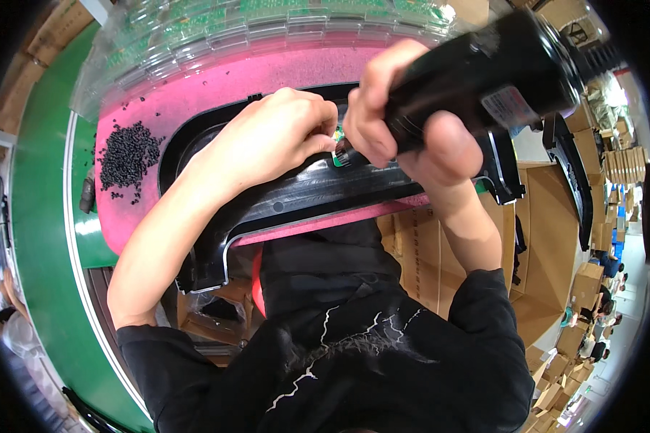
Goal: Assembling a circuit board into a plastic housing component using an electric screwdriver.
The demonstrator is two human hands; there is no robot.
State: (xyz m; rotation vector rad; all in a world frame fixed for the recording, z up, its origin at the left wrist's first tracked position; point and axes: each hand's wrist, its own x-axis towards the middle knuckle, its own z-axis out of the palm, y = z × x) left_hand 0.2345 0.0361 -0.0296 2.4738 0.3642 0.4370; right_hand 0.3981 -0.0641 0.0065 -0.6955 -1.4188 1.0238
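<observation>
My right hand (440,155) is wrapped round a thick black electric screwdriver (477,76), which slants down to the left. Its tip end reaches a small green circuit board (338,162) inside a long black plastic housing (289,206). Beside that tip, my left hand (282,130) rests over the housing with its thumb and fingers pinched together. Whatever those fingers hold is hidden. Most of the board is covered by my hands and the screwdriver. The housing lies on a pink mat (188,94), its curved ends turned toward me.
A heap of small black screws (128,155) lies on the mat's left. Stacked clear plastic trays (245,32) with green boards stand along the far side. Cardboard boxes (534,238) and another black housing (569,173) are at the right. A small dark object (88,191) lies left of the mat.
</observation>
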